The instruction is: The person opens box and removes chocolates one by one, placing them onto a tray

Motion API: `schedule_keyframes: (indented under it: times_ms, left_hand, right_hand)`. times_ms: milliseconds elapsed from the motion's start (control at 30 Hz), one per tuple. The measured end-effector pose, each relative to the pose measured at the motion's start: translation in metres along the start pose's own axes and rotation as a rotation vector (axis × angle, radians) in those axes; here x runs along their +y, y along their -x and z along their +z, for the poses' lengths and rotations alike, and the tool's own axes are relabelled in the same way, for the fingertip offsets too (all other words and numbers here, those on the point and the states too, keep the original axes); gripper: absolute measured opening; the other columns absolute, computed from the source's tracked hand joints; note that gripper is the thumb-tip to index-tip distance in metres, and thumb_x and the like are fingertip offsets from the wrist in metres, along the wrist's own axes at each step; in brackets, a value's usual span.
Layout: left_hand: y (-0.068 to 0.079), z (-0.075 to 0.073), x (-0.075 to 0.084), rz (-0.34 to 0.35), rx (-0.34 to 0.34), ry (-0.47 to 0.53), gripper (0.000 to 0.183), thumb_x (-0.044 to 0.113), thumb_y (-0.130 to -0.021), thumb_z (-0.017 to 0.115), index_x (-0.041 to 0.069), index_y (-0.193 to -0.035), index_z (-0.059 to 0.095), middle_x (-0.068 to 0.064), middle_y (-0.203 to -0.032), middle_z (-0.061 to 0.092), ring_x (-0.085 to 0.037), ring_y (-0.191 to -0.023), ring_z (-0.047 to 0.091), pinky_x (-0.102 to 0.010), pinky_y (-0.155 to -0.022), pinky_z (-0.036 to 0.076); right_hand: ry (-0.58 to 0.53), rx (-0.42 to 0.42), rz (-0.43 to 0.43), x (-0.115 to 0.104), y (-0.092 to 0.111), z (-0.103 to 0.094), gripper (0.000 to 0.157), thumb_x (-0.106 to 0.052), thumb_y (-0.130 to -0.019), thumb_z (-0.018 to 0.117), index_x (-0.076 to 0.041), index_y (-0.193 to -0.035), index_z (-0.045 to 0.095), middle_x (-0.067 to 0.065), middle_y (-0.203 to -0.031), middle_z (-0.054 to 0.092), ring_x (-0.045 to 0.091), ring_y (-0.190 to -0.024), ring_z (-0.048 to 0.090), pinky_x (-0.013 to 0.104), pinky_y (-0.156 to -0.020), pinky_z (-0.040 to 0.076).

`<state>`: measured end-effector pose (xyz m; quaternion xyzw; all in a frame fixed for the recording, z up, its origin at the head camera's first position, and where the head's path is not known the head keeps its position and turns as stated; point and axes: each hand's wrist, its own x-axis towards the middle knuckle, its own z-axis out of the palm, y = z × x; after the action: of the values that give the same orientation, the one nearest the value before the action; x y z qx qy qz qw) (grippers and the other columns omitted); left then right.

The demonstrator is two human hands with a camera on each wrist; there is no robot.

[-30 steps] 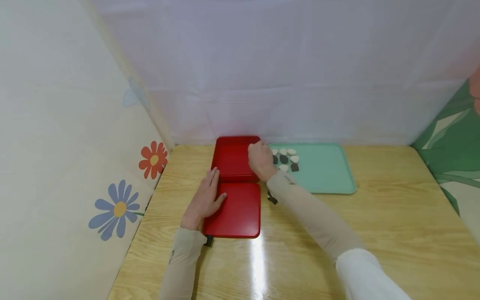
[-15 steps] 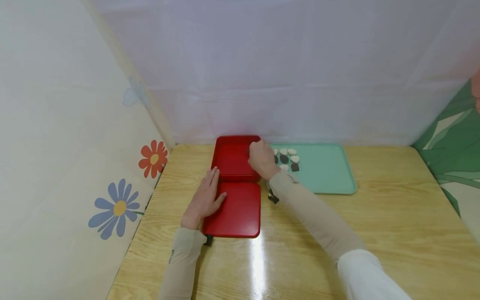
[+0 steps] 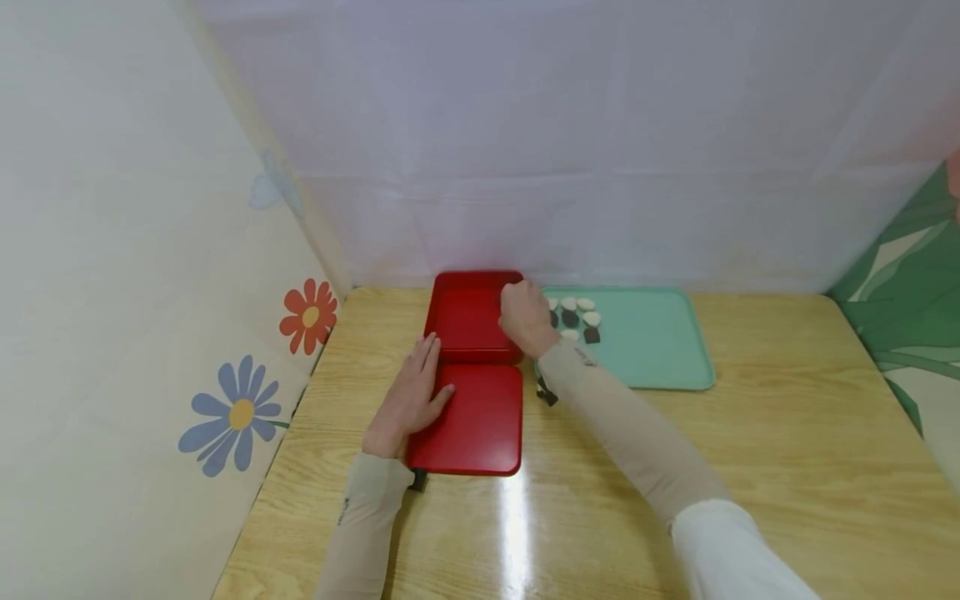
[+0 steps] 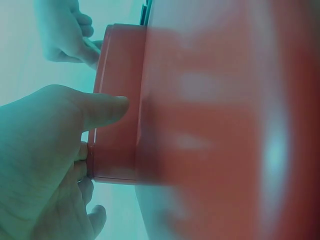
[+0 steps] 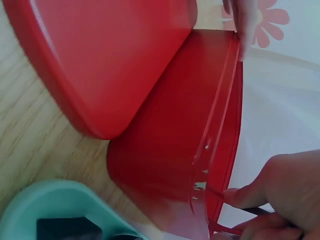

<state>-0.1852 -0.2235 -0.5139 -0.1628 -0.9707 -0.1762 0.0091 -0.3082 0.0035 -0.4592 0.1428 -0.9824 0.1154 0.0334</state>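
A red box (image 3: 467, 315) stands at the back of the table, its inside facing up. Right in front of it lies a flat red lid (image 3: 480, 425). My left hand (image 3: 408, 396) touches the box's front left corner with straight fingers, its thumb over the lid in the head view. My right hand (image 3: 527, 317), fingers curled, is at the box's right rim. In the right wrist view its thumb and fingers pinch a thin dark thing (image 5: 256, 211), mostly hidden by the hand; I cannot tell its kind.
A mint-green tray (image 3: 652, 342) stands right of the box. On its left part lie several small white pieces (image 3: 587, 306) and dark pieces (image 3: 592, 335), partly covered by the right hand. A white cloth wall (image 3: 600, 167) rises behind; a flower-printed wall (image 3: 150, 250) is at the left.
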Motion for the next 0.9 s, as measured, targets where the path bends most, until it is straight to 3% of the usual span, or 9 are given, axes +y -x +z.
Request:
schedule_keyframes:
  times_ms: [133, 300, 500, 900]
  left_hand:
    - [0.0, 0.0, 0.0, -0.001, 0.002, 0.001, 0.086, 0.026, -0.105, 0.067, -0.007, -0.168, 0.018, -0.024, -0.177, 0.016, -0.046, -0.165, 0.013, -0.062, -0.131, 0.021]
    - [-0.001, 0.0, 0.0, -0.004, -0.004, 0.005, 0.085, 0.027, -0.106, 0.066, -0.006, -0.168, 0.018, -0.023, -0.178, 0.015, -0.044, -0.165, 0.01, -0.06, -0.132, 0.02]
    - [-0.001, 0.0, 0.0, -0.009, -0.007, 0.001, 0.086, 0.027, -0.106, 0.067, -0.006, -0.168, 0.018, -0.023, -0.178, 0.014, -0.044, -0.165, 0.011, -0.06, -0.132, 0.02]
    - [-0.002, 0.002, -0.001, -0.008, -0.007, -0.006, 0.086, 0.027, -0.106, 0.067, -0.006, -0.168, 0.017, -0.023, -0.178, 0.014, -0.044, -0.165, 0.012, -0.06, -0.132, 0.02]
  right_hand:
    - [-0.08, -0.033, 0.019, 0.003, 0.0, 0.0, 0.022, -0.017, -0.098, 0.073, -0.008, -0.078, 0.074, 0.01, -0.077, 0.072, 0.022, -0.069, 0.069, 0.03, -0.052, 0.057]
    - [-0.17, -0.024, 0.069, 0.01, -0.001, 0.002, 0.012, -0.014, -0.096, 0.073, -0.003, -0.092, 0.076, 0.012, -0.088, 0.075, 0.024, -0.074, 0.072, 0.035, -0.057, 0.061]
    - [-0.165, -0.001, 0.084, 0.016, -0.002, 0.005, 0.016, -0.017, -0.096, 0.073, -0.002, -0.094, 0.077, 0.015, -0.095, 0.076, 0.031, -0.081, 0.075, 0.043, -0.066, 0.064]
    - [-0.157, 0.042, 0.071, 0.017, 0.001, 0.004, 0.026, -0.025, -0.102, 0.069, -0.004, -0.088, 0.076, 0.01, -0.085, 0.072, 0.027, -0.07, 0.069, 0.041, -0.057, 0.061]
